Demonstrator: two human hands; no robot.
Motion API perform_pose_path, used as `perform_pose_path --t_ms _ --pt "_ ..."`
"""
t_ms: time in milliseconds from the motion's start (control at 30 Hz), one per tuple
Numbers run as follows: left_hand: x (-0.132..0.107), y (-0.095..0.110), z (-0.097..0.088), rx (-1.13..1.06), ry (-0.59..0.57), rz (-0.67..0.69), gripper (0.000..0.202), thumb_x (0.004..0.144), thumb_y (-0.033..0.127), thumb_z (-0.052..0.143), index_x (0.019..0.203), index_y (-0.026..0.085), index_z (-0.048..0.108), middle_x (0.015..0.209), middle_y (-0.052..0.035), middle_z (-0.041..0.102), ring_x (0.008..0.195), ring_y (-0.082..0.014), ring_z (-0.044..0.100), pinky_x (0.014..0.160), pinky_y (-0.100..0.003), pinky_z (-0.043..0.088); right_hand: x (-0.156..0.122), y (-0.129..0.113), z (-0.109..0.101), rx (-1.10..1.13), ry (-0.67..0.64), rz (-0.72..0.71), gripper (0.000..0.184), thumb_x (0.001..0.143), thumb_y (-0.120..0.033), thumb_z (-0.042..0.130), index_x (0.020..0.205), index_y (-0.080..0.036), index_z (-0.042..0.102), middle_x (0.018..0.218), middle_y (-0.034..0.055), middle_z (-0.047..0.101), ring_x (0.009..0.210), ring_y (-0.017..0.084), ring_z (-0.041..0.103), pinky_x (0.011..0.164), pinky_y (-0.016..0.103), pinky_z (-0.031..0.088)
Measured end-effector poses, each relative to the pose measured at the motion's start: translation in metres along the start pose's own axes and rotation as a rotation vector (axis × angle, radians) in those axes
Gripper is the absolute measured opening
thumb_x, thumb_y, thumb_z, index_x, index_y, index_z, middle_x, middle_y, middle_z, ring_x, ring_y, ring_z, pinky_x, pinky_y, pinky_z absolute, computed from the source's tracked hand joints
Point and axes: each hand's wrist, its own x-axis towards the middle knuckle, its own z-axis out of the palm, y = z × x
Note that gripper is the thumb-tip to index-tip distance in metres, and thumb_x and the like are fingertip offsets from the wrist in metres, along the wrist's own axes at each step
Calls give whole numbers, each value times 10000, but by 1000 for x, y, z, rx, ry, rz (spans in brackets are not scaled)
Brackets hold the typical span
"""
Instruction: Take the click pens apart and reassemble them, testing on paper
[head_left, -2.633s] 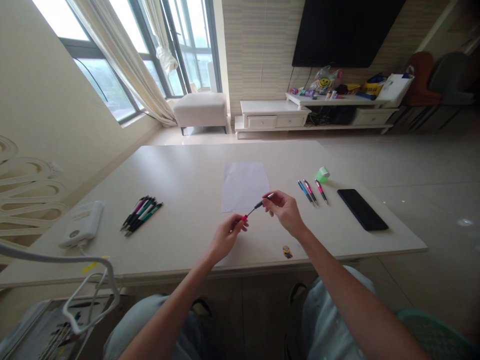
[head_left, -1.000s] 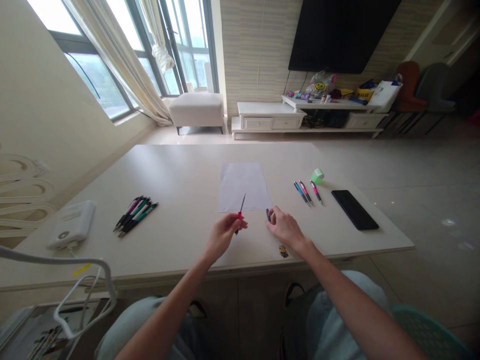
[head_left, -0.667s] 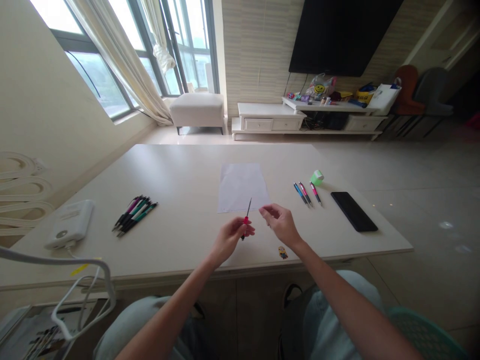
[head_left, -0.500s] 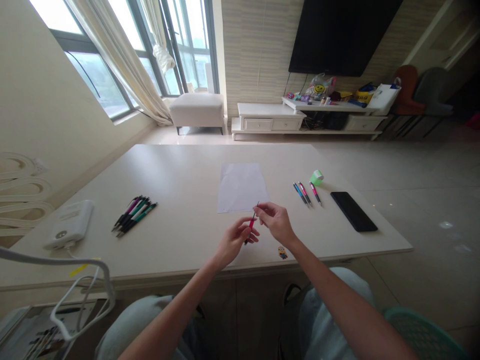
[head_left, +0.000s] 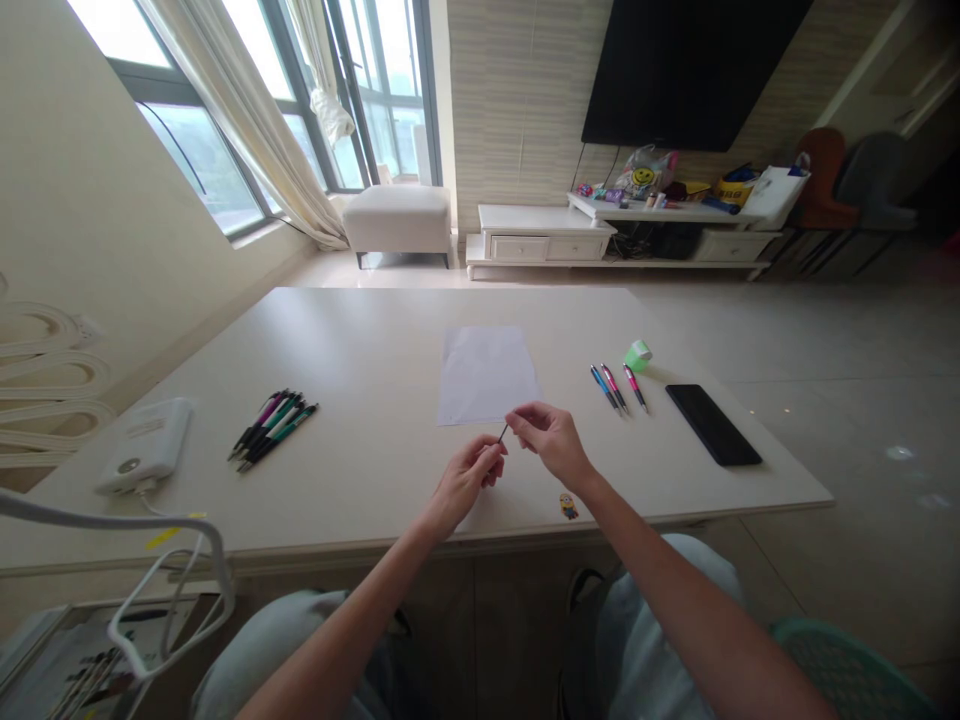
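Just in front of the paper's near edge, my two hands meet over the table. My left hand (head_left: 463, 482) is closed, its fingers now covering the pink pen barrel that showed half a second ago. Out of its top sticks a thin dark pen refill (head_left: 503, 433), slanting up to the right. My right hand (head_left: 551, 440) pinches the upper end of that refill between thumb and forefinger. A sheet of white paper (head_left: 487, 375) lies flat just beyond both hands. Below my right wrist, a small cartoon sticker (head_left: 568, 506) sits near the table edge.
Two pink pens and a blue pen (head_left: 604, 389) lie right of the paper, by a small green-and-white container (head_left: 638, 355) and a black phone (head_left: 712, 424). Several dark pens (head_left: 274, 430) are bunched at left. A white power adapter (head_left: 146, 447) with a cable stands farther left.
My left hand has closed further around the pen, so its pink barrel no longer shows. The dark refill between the hands remains visible. The view has shifted slightly.
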Motion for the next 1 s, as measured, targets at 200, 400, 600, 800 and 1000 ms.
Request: perform_pose_path --t_ms 200,400,600,800,1000 --pt "-1 2 0 5 39 -28 309 833 474 491 852 170 544 632 7 502 564 -100 427 535 -218 344 15 0 -43 -42 236 -3 354 726 -470 625 842 -136 640 809 76 662 603 134 586 456 216 406" --pt "-1 3 -4 18 91 -27 311 821 476 499 844 171 556 642 0 515 549 -98 422 518 -217 347 13 29 -71 -786 -17 233 195 729 -341 623 695 -164 698 709 75 701 635 172 635 592 249 442" --pt "-1 2 -4 36 109 -23 310 818 469 503 844 167 565 638 0 524 546 -93 428 515 -209 351 9 33 -69 -1022 -15 259 189 760 -336 597 739 -187 713 796 87 719 785 204 658 649 248 423" --pt "1 -1 -5 33 117 -20 310 819 472 499 853 171 565 641 0 524 539 -94 425 506 -209 343 7 32 -52 -979 -49 190 212 786 -368 568 748 -194 683 785 56 710 738 176 645 651 239 418" --pt "3 -1 -6 36 120 -25 323 810 482 499 858 170 568 643 0 529 540 -96 431 513 -212 344 8 33 -20 -1184 -18 132 181 800 -327 547 768 -189 659 841 90 692 775 204 636 646 263 408"
